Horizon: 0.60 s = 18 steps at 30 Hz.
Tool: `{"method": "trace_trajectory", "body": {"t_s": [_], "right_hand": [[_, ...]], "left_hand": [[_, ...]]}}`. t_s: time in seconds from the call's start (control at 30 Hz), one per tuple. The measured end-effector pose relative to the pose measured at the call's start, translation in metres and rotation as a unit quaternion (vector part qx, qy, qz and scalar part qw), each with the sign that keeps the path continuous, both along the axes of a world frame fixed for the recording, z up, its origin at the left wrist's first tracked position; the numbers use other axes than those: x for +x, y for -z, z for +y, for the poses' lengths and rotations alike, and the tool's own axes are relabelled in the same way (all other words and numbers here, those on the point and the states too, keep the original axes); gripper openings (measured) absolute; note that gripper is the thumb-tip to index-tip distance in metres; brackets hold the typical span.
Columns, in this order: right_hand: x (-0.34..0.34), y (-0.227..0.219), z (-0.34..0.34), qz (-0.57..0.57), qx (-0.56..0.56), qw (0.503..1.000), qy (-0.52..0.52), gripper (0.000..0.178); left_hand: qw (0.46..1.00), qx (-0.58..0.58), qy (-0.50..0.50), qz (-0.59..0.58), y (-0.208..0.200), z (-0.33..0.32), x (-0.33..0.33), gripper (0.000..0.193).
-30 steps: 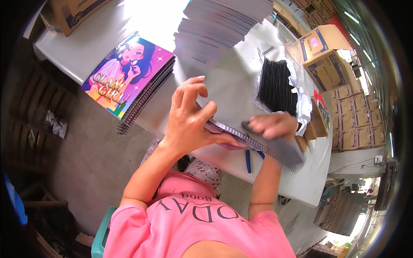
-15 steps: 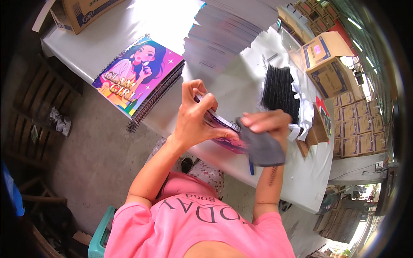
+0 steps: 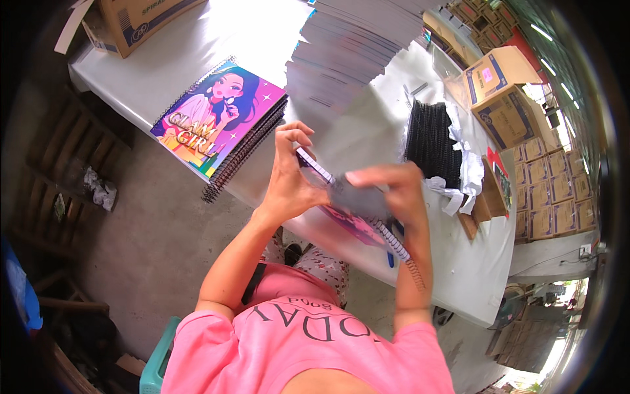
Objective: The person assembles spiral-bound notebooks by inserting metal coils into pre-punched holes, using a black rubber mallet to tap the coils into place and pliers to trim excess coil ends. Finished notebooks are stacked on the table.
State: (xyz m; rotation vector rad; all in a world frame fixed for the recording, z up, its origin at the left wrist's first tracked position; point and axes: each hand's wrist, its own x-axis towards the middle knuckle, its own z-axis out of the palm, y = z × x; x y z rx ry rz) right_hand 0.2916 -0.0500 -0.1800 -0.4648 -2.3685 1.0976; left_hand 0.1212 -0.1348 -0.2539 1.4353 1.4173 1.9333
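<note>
My left hand and right hand both grip a thin spiral-bound notebook with a purple cover, held tilted above the near edge of the white table. Left lies a stack of finished colourful notebooks; far right, black wire coils.

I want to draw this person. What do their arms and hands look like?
Both forearms are bare, with no gloves on the left hand or right hand. Short pink sleeves of a T-shirt with dark lettering cover only the upper arms. No rings or watch are visible.
</note>
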Motion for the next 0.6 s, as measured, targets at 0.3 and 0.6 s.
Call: {"method": "trace_trajectory", "body": {"t_s": [0.3,0.6], "right_hand": [[-0.013,0.014,0.023,-0.012,-0.004,0.994,0.107,0.038],[-0.029,-0.013,0.021,0.008,-0.033,0.999,0.019,0.031]], "left_hand": [[0.994,-0.02,0.011,0.11,-0.004,0.003,-0.003,0.095],[0.997,-0.012,0.048,0.052,0.001,0.005,-0.005,0.087]]}}
